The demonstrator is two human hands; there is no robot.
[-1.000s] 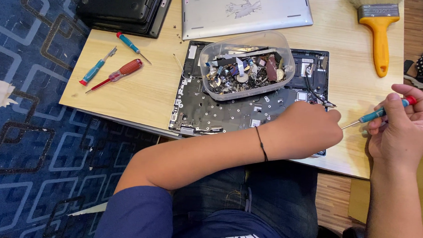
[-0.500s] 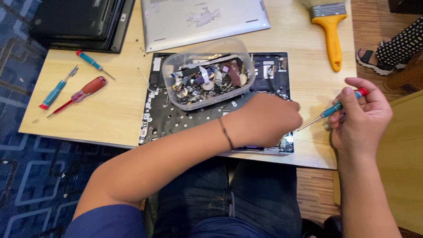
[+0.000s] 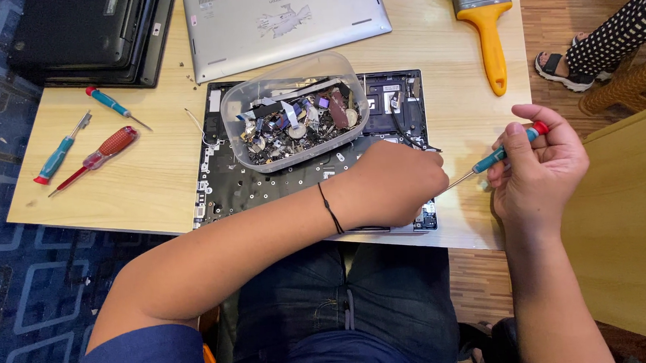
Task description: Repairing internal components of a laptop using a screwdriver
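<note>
At frame centre the left hand [image 3: 396, 185] lies flat, grasping nothing, pinning the opened laptop base [image 3: 265, 180] to the table [image 3: 149, 189]; the right hand [image 3: 540, 168] pinches a teal screwdriver [image 3: 500, 155], tip angled toward the base's right edge.

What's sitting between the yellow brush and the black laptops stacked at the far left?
In the head view, a silver laptop cover lies between the yellow brush and the black laptops.
</note>
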